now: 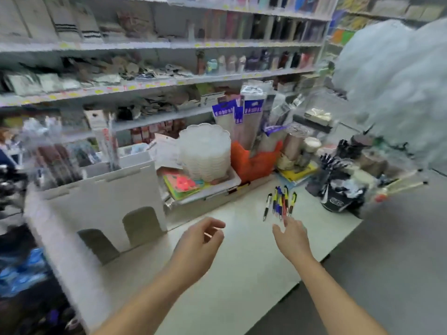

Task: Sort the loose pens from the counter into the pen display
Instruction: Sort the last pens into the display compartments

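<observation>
Head view, looking down over a shop table point(242, 274). Both hands are empty. The right hand point(291, 235) reaches forward with fingers spread, its fingertips just short of the loose pens point(280, 201). The left hand point(200, 240) hovers beside it, fingers loosely curled around nothing.

The pens lie in a small bunch, roughly parallel, tips toward the person. A good pickup would probably gather several together near the middle of their barrels, so none roll away.

Right of the pens stands a dark pen display point(338, 189), with dark pens upright in its cups; details are blurred. Left of them, a white tray point(217, 189) holds colourful sheets and a stack of clear plastic lids point(205, 151). Further left stands a white divider box point(104, 204).
</observation>
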